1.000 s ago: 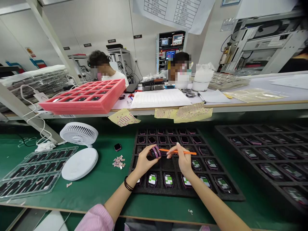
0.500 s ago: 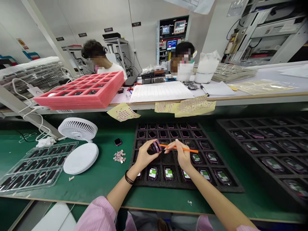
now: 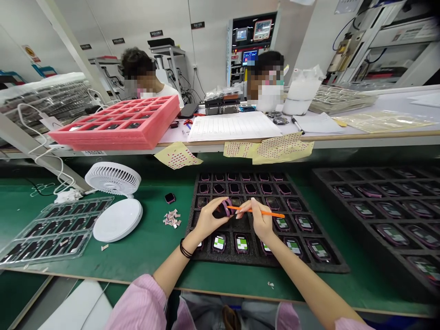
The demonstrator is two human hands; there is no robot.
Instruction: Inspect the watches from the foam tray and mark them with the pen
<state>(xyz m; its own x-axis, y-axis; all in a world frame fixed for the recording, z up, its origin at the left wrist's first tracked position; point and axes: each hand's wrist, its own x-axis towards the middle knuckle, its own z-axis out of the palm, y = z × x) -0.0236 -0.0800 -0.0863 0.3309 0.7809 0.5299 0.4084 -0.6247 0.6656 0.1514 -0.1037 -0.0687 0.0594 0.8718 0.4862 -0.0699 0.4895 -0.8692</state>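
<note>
My left hand (image 3: 210, 217) grips a purple smartwatch body (image 3: 224, 209) by its edges, above a black foam tray (image 3: 271, 262). Pinched in my right hand (image 3: 258, 219) is a thin orange stick tool (image 3: 273, 214), its left tip at the watch's side. Purple-framed watches fill many of the tray's pockets below; several in the near rows, such as this lit watch (image 3: 241, 243), show green and white screens. Farther rows have dark screens. Left of the tray, a single watch (image 3: 169, 198) lies on the green table beside a small pile of pale pieces (image 3: 172, 218).
A second foam tray (image 3: 364, 229) of watches stands at right. On the left are a white fan (image 3: 118, 220) and a clear plastic tray (image 3: 74, 254) of dark parts. A pink foam tray (image 3: 113, 143) and papers (image 3: 233, 126) rest on the shelf. Two people sit beyond it.
The watch in my left hand has turned slightly, its screen now looking dark. The orange tool stays at its side. The whole view has shifted slightly.
</note>
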